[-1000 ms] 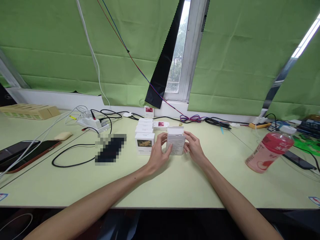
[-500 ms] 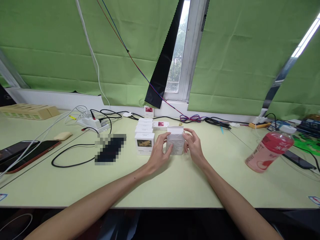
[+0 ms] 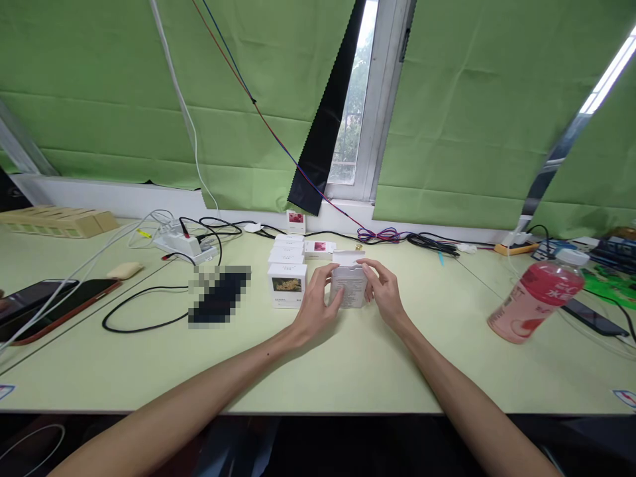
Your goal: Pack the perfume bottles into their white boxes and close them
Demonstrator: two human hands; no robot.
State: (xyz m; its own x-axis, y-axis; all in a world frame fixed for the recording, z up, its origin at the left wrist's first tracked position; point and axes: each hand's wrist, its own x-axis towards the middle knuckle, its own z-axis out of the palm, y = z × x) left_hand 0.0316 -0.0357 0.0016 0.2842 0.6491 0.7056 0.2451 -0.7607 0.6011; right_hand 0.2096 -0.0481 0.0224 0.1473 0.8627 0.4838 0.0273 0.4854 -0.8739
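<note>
A small white cardboard box (image 3: pixel 351 289) stands upright on the table, its printed back towards me and its top flap raised. My left hand (image 3: pixel 318 298) grips the box's left side, thumb on the near face and fingers at the upper edge. At the upper right corner, my right hand (image 3: pixel 385 291) holds the box with its fingers near the flap opening. Left of my left hand is a row of white boxes; the front box (image 3: pixel 287 286) carries a flower picture. Behind them a white box (image 3: pixel 320 248) with a pink picture lies flat.
A pink drink bottle (image 3: pixel 539 295) stands on the right, near a dark phone (image 3: pixel 593 316). To the left are a blurred-out dark object (image 3: pixel 218 298), phones (image 3: pixel 74 308) and a white power strip (image 3: pixel 183 245) with cables. Black cables (image 3: pixel 432 244) run along the wall.
My right fingers have shifted slightly left along the box's top, and the flap looks tilted further back. My left hand keeps its place. A fingertip has appeared at the far left edge by the phones.
</note>
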